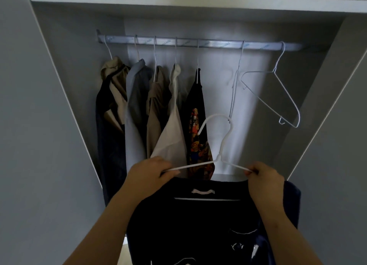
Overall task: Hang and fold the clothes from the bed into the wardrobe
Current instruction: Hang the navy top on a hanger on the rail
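Left hand (pixel 153 172) grips the left arm of a white hanger (pixel 218 157); right hand (pixel 265 178) pinches its right arm. The hanger's lower bar lies inside the neck opening of a dark garment (pixel 198 227), held before the open wardrobe (pixel 325 70). On the rail (pixel 210 43) behind hang five garments (pixel 137 105) at left and two empty hangers (pixel 278 94) at right.

two empty white hangers (pixel 274 70), hung garments (pixel 135 105)

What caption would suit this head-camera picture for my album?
Left hand and right hand hold a white hanger partly inside a dark top before the wardrobe rail.
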{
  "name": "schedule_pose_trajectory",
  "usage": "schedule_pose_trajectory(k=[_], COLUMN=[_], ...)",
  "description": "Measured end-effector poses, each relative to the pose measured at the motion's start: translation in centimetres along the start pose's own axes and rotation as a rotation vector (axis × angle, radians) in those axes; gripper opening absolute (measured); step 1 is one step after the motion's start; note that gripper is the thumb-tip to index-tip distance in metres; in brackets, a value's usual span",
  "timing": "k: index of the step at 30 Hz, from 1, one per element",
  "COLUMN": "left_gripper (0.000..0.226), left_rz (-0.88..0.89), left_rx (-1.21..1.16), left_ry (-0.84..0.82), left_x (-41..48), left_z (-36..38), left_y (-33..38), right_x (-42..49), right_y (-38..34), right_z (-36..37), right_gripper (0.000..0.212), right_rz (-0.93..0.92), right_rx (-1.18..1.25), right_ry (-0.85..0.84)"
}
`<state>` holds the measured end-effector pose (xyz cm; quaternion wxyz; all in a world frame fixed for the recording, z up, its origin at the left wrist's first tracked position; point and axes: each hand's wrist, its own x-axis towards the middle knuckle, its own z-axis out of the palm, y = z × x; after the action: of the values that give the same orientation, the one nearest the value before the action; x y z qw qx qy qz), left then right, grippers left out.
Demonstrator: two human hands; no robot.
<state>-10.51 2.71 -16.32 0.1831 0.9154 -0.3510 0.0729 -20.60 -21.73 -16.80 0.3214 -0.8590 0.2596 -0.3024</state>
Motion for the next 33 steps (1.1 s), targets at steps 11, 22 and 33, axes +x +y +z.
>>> schedule_pose_trajectory(k=[11, 22, 33], left_gripper=[0.03, 0.023, 0.024], left_rz=[0.081, 0.174, 0.043], left_rx=[-0.035, -0.243, -0.262], left_ry=[0.164, 0.062, 0.252], left_x=[0.7, 1.3, 0.9], left_z=[0.7, -0.1, -2.3], left_y=[2.1, 4.5, 4.2], right_x=[-0.4, -0.7, -0.9], right_y=[0.4, -0.8, -2.2], right_z=[-1.1, -2.6, -1.7], right_gripper=[0.029, 0.022, 0.014], right_rz=[0.011, -0.111, -0.288], right_rx=[0.062, 0.092, -0.065], right_ry=[0.059, 0.292, -0.286])
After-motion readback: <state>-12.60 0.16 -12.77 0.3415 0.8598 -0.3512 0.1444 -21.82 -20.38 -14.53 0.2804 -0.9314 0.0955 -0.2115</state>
